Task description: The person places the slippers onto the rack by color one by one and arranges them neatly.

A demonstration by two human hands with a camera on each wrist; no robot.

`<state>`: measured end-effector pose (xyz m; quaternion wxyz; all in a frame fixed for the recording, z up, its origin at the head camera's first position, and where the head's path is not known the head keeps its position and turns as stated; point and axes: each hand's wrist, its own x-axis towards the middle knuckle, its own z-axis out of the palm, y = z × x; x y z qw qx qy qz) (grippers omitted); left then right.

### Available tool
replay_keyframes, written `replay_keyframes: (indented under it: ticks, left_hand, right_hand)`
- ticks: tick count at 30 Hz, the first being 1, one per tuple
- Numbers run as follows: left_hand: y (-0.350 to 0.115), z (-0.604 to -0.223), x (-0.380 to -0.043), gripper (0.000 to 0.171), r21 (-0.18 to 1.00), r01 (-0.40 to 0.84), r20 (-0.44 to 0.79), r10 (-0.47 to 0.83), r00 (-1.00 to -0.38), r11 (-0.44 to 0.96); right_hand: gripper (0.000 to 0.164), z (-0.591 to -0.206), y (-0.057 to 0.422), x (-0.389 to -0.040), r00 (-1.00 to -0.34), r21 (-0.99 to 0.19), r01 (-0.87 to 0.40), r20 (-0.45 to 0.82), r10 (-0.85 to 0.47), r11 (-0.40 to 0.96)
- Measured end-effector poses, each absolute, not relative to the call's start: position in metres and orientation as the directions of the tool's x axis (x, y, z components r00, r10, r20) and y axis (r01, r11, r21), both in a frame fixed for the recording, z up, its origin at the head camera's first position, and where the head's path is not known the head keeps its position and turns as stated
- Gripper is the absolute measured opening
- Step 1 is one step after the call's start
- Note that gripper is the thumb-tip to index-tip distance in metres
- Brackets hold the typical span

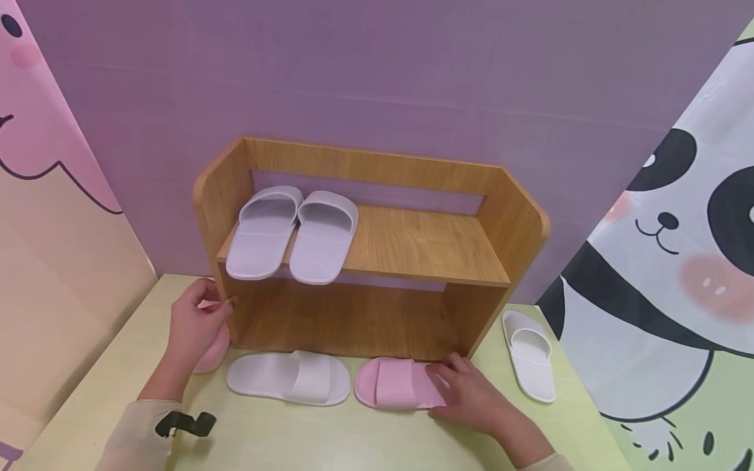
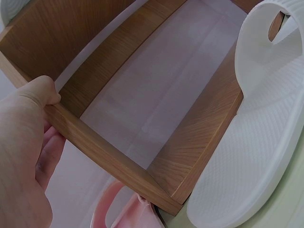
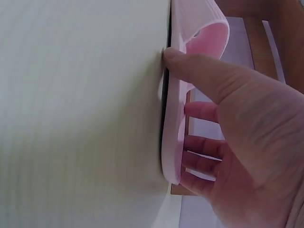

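Observation:
A wooden two-tier rack [image 1: 424,245] stands against the purple wall. My left hand [image 1: 197,324] grips the front edge of its left side panel, thumb on the inner face in the left wrist view. A pink slipper [image 1: 396,384] lies sideways before the rack, toe to the left. At its heel my right hand [image 1: 474,399] holds it, thumb on the near side and fingers over the far side in the right wrist view. Left of it lies a white slipper [image 1: 265,375], toe strap toward the pink one. Another pink slipper [image 1: 215,350] is partly hidden behind my left hand.
Two pale slippers, one at the left [image 1: 257,245] and one beside it [image 1: 323,245], sit on the upper shelf, heels toward me. A white slipper [image 1: 533,360] lies right of the rack on the light table [image 1: 330,435]. Cartoon panels flank both sides.

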<state>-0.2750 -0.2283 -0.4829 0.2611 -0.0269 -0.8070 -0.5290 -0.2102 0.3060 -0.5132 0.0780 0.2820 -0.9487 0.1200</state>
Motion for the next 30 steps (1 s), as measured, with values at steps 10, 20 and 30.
replay_keyframes:
  ticks: [10, 20, 30]
  left_hand:
    - [-0.228, -0.481, -0.274, 0.019, 0.847, 0.297, 0.429, -0.237, -0.872, 0.440]
    - [-0.229, -0.482, -0.275, 0.019, 0.847, 0.287, 0.420, -0.232, -0.877, 0.448]
    - [-0.230, -0.483, -0.276, 0.020, 0.849, 0.283, 0.415, -0.233, -0.879, 0.445]
  right_hand:
    - [0.069, -0.513, 0.312, -0.212, -0.831, -0.189, -0.556, 0.138, -0.539, 0.809]
    - [0.068, -0.519, 0.315, -0.211, -0.813, -0.207, -0.583, 0.166, -0.558, 0.786]
    - [0.063, -0.522, 0.314, -0.211, -0.790, -0.198, -0.612, 0.216, -0.574, 0.766]
